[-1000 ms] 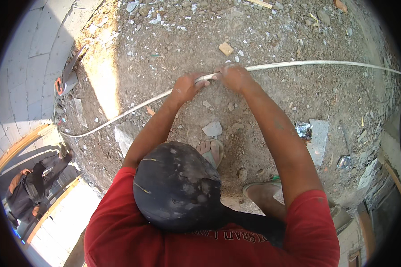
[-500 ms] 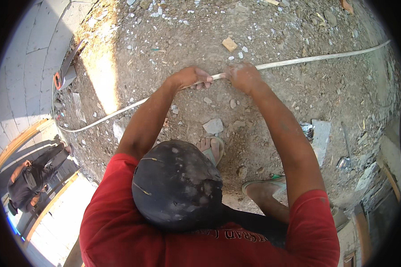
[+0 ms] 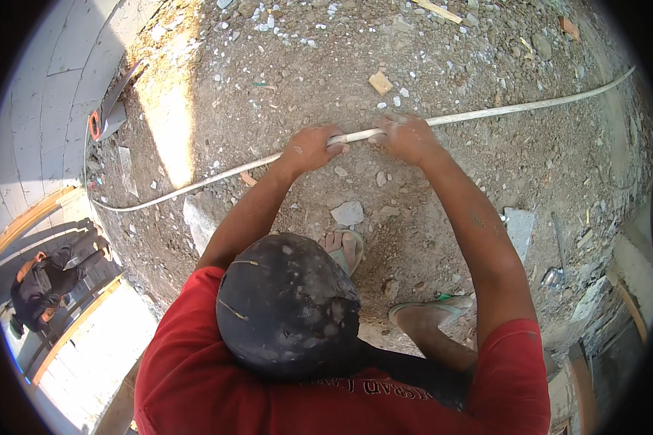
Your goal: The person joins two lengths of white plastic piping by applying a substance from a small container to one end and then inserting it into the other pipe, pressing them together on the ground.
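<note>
A long, whitish, dusty cable or thin pipe runs in a curve across the dirt, from the far left to the right rim. My left hand is wrapped around it near the middle. A short way to the right, my right hand grips the same line, knuckles up. Between the two hands a short stretch shows, with a step or seam in it close to the left fingers. Whether it is one piece or two joined ends, I cannot tell.
Beyond my hands lies a tan block. A handsaw with an orange handle rests at the left by pale paving. Flat stones lie by my sandalled feet. Another person in dark clothes is at the lower left.
My left hand has turned and closed more fully around the line, shifting slightly right and nearer. My right hand has moved a little right and nearer, still gripping.
</note>
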The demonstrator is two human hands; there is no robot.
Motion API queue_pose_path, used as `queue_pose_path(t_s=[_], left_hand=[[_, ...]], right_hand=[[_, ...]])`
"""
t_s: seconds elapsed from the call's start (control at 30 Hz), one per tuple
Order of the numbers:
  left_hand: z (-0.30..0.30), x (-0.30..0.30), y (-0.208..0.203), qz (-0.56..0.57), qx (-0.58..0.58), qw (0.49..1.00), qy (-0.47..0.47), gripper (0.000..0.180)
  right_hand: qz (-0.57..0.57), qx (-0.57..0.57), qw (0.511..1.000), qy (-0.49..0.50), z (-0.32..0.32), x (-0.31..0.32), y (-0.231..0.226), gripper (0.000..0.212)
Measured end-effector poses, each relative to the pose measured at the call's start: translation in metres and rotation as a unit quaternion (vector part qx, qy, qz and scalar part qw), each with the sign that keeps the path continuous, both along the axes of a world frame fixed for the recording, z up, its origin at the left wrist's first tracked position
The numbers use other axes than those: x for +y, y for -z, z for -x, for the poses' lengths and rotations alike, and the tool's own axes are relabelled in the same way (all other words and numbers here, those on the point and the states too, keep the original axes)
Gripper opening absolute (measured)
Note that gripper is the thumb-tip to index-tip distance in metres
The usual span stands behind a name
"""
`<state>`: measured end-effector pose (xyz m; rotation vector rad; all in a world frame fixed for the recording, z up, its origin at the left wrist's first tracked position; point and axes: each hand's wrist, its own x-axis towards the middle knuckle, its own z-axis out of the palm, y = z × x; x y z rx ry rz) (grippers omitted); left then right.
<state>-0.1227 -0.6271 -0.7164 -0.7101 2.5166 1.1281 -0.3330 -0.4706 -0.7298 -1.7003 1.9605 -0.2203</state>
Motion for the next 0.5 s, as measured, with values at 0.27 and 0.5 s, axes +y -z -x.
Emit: queue_pose_path(t_s=[0.27,0.5], left_hand=[[0.009,0.011,0.007,0.130,0.053,0.990,0.032,0.033],[0.014,0.016,0.005,0.082,-0.038,0.995,0.031,0.035]], right_hand=[[0.053,0.008,0.998,0.031,-0.005,0.003,0.010,0.044],[-0.093,-0.039,0.995,-0.012,0.004,-0.010,-0.007,0.034]])
